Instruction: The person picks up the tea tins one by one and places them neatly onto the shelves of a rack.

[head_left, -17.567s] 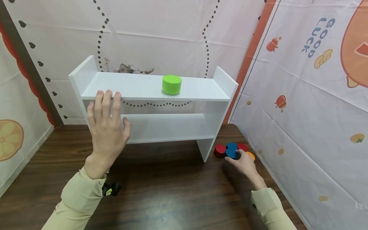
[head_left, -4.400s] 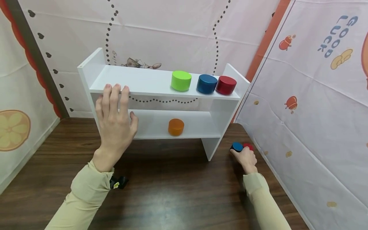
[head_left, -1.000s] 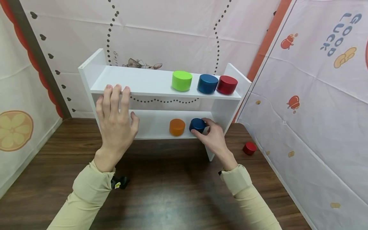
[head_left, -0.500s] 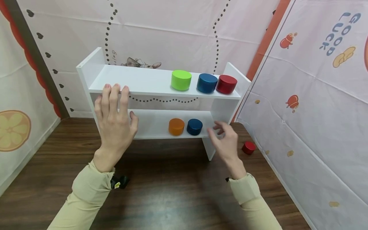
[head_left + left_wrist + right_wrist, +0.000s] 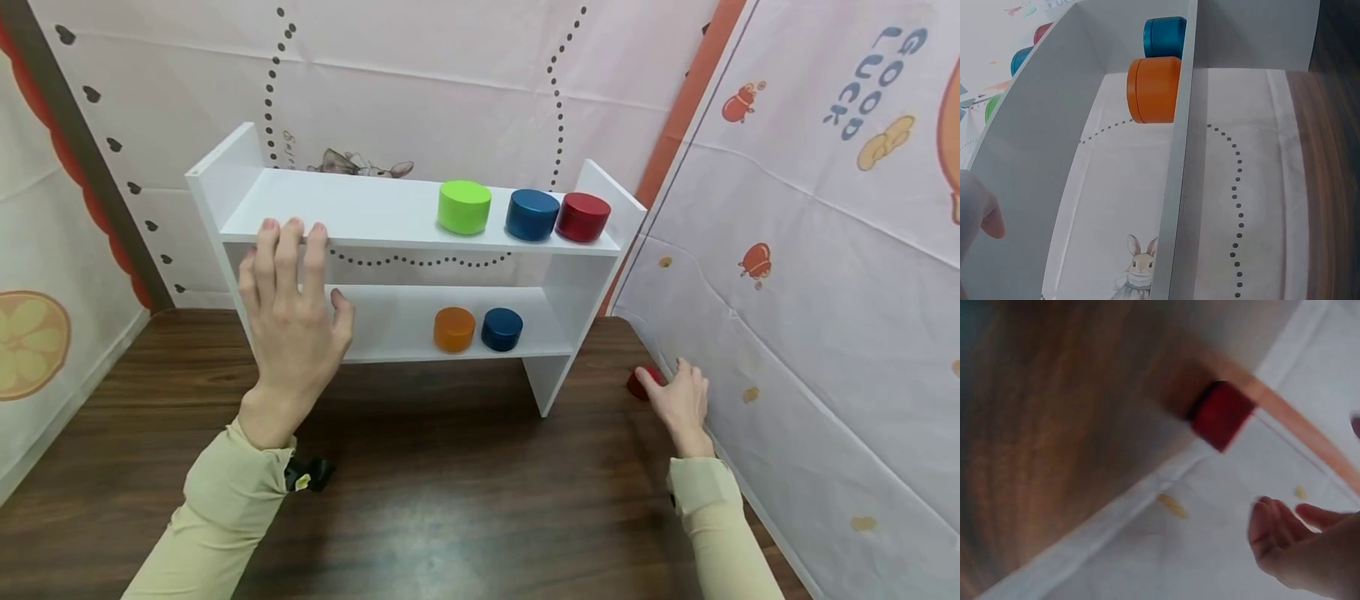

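My left hand [image 5: 292,325] has its fingertips at the front edge of the white two-tier shelf's [image 5: 352,204] upper board, near the left end. At the table's right side my right hand [image 5: 681,404] reaches over a small red round tin [image 5: 643,382], fingers spread and thumb in front of it. The right wrist view shows a gap between that hand and the red tin [image 5: 1222,415]. On the lower board stand an orange tin [image 5: 453,329] and a dark blue tin [image 5: 502,329]. A green tin [image 5: 464,207], a blue tin [image 5: 532,215] and a red tin [image 5: 583,217] line the upper board.
The shelf stands on a dark wooden table [image 5: 450,500]. Printed cloth walls enclose it at the back, left and right [image 5: 810,333]; the right wall runs close beside my right hand.
Since 17.6 seconds ago, two blue tins, a red and an orange one came onto the shelf. My right hand let go of the lower blue tin and moved right; my left stayed.
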Action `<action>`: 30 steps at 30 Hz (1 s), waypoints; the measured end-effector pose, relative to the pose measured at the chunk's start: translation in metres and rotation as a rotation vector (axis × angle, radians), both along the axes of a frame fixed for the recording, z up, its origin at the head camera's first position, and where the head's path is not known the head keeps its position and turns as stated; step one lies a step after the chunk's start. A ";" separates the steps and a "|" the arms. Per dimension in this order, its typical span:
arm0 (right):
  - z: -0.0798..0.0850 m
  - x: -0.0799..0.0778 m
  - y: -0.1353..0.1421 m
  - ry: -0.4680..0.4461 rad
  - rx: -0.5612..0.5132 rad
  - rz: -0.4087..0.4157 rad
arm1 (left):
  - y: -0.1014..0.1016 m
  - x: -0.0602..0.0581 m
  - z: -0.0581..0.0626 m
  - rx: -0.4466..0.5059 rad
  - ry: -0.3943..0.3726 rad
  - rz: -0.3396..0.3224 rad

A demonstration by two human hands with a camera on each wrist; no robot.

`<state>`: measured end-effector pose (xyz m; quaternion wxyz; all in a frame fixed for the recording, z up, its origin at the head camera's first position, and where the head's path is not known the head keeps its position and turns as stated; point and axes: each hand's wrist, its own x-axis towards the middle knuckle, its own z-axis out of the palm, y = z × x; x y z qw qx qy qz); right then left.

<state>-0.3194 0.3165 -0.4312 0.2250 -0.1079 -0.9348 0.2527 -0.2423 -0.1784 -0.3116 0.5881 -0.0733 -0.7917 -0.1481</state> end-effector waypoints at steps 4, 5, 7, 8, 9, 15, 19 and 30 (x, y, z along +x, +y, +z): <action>-0.009 -0.008 0.011 -0.230 0.057 0.005 | -0.001 0.000 0.001 -0.003 0.005 0.000; -0.011 -0.011 0.012 -0.256 0.060 0.003 | -0.001 0.000 0.001 -0.002 0.006 0.000; -0.016 -0.016 0.014 -0.294 0.064 0.001 | -0.001 0.000 0.001 -0.003 0.006 -0.002; -0.018 -0.018 0.015 -0.304 0.067 -0.003 | -0.001 0.000 0.001 -0.004 0.004 -0.002; -0.019 -0.020 0.016 -0.308 0.065 -0.008 | -0.002 0.000 0.001 -0.006 0.003 -0.005; -0.024 -0.029 0.017 -0.294 0.047 -0.041 | -0.002 0.000 -0.001 -0.009 0.006 -0.003; -0.031 -0.029 0.017 -0.283 0.008 -0.064 | -0.002 0.001 -0.001 -0.015 0.004 0.001; -0.044 -0.024 0.011 -0.240 -0.065 -0.068 | -0.002 0.002 -0.001 -0.022 0.011 -0.004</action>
